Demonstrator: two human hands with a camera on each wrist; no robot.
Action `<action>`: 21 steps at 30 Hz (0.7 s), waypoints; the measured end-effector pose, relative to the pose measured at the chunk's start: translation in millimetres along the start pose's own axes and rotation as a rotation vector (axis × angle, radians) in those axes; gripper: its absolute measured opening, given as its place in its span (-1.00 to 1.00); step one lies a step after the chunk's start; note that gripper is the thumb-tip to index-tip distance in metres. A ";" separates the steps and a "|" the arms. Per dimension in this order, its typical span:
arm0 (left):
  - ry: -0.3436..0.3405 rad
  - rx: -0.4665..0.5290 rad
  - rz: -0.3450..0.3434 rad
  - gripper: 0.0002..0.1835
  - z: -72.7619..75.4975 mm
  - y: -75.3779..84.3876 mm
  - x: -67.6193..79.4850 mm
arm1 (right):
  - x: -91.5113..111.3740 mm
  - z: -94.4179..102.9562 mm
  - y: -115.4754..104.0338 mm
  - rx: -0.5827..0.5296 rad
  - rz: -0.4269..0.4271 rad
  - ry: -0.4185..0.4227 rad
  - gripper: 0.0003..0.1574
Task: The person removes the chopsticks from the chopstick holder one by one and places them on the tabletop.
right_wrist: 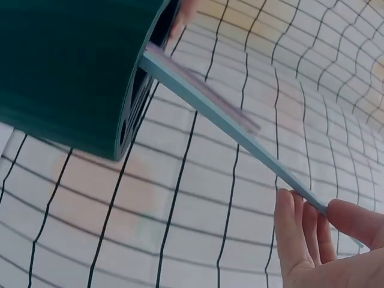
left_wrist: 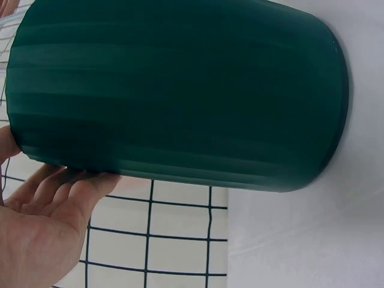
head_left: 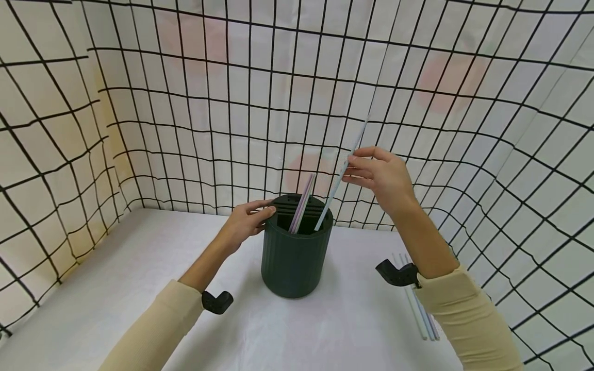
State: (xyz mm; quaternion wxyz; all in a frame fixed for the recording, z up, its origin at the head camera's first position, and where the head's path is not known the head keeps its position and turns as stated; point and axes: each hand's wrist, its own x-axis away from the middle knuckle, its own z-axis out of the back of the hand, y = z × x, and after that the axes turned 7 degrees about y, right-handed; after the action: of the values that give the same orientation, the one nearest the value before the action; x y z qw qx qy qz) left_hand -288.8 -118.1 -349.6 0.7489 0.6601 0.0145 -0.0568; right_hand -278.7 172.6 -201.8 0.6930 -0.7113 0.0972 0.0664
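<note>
- Loose straws [head_left: 417,317]: lying on the white counter [head_left: 343,330], beside the right sleeve [head_left: 471,314].
- Dark green ribbed container [head_left: 296,263]: upright on counter; lilac straws [head_left: 302,204] leaning inside.
- Left hand [head_left: 243,222]: curled around its rim and side.
- Right hand [head_left: 385,179]: fingertips pinching a light blue straw [head_left: 331,197], lower end within the container's mouth.
- Black grid [head_left: 249,22]: behind.

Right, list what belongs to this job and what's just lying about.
Likely part of the job:
dark green container, held by the left hand
pale blue stick, pinched by the right hand
leaning sticks in the container
loose sticks on the table

Probably just surroundings:
black grid
black wrist pieces, worn
</note>
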 end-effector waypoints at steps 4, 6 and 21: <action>0.005 -0.002 0.001 -0.43 0.3 -0.2 0.2 | 0.3 16.7 -3.1 -0.010 0.003 0.026 -0.55; 0.006 -0.001 0.001 -0.43 0.3 -0.4 0.0 | 0.3 26.0 -3.2 -0.017 -0.001 0.038 -0.51; 0.000 0.002 0.004 -0.42 1.1 -1.6 -2.3 | -2.6 98.1 28.8 -0.054 -0.156 0.103 -0.68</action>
State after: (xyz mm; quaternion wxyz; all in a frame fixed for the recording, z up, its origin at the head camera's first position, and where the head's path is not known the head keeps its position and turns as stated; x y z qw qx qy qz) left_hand -291.3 -119.2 -350.9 0.7485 0.6607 0.0129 -0.0553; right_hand -283.9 270.1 -232.3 0.6706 -0.7377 0.0752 -0.0214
